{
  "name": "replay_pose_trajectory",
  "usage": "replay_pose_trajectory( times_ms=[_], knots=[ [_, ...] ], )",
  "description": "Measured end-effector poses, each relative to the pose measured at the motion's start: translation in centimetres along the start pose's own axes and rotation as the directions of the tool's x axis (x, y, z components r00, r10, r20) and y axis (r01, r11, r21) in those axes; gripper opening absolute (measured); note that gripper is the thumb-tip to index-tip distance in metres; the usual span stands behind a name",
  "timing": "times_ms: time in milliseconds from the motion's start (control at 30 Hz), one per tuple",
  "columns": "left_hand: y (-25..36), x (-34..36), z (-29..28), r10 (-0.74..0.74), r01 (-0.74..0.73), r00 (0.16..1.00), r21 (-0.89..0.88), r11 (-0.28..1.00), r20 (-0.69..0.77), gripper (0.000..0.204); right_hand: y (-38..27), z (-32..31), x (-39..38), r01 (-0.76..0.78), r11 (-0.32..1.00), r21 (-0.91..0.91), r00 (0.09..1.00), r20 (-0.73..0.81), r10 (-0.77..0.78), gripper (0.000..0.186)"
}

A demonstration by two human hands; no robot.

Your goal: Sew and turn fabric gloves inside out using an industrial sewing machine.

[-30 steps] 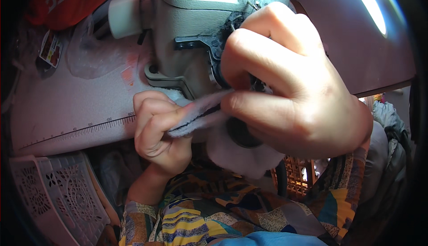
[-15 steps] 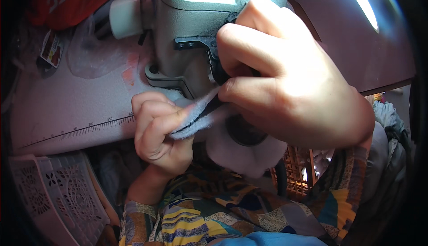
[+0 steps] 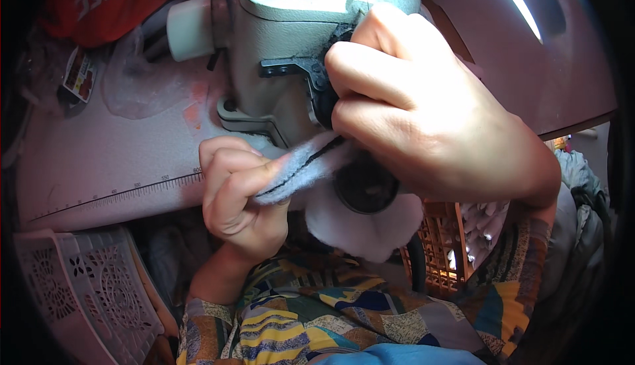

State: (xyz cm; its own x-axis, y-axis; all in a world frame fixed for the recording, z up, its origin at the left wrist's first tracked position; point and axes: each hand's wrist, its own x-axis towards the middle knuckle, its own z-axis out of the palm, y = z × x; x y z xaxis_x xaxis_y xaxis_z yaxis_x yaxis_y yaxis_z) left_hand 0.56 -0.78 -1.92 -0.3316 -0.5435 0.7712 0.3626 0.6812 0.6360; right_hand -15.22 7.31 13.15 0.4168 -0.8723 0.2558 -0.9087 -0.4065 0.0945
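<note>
Here, a strip of pale fleecy fabric [image 3: 301,170] with a dark seam line runs between both hands, just below the grey sewing machine [image 3: 297,47]. The left hand [image 3: 238,196] pinches its lower end — thumb and curled fingers closed on it. The right hand [image 3: 423,110] grips the upper end, fingers folded tight. A white perforated basket [image 3: 79,292] sits lower left — an orange crate [image 3: 443,246] lower right.

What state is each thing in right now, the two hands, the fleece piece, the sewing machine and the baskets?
left hand: closed, pinching the fleece edge
right hand: curled over the fleece at the machine head
pale fleece piece: folded, stretched between both hands
sewing machine: upright on the table
white basket: contents hidden
orange basket: holds pale pieces
</note>
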Motion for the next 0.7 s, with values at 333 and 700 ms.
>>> replay_pose_trajectory(
  times_ms=[333, 700],
  knots=[
    [-0.4, -0.3, 0.4, -0.054, 0.052, 0.998, -0.072, 0.996, -0.027, 0.021, -1.3, -3.0, 1.4, -0.079, 0.996, -0.048, 0.991, 0.101, 0.083, 0.019],
    [-0.9, 0.0, 1.2, -0.032, 0.028, 0.998, -0.07, 0.997, -0.062, 0.018, -3.2, -5.4, -3.5, -0.263, 0.965, 0.019, 0.964, -0.016, 0.264, 0.002]
  ],
)
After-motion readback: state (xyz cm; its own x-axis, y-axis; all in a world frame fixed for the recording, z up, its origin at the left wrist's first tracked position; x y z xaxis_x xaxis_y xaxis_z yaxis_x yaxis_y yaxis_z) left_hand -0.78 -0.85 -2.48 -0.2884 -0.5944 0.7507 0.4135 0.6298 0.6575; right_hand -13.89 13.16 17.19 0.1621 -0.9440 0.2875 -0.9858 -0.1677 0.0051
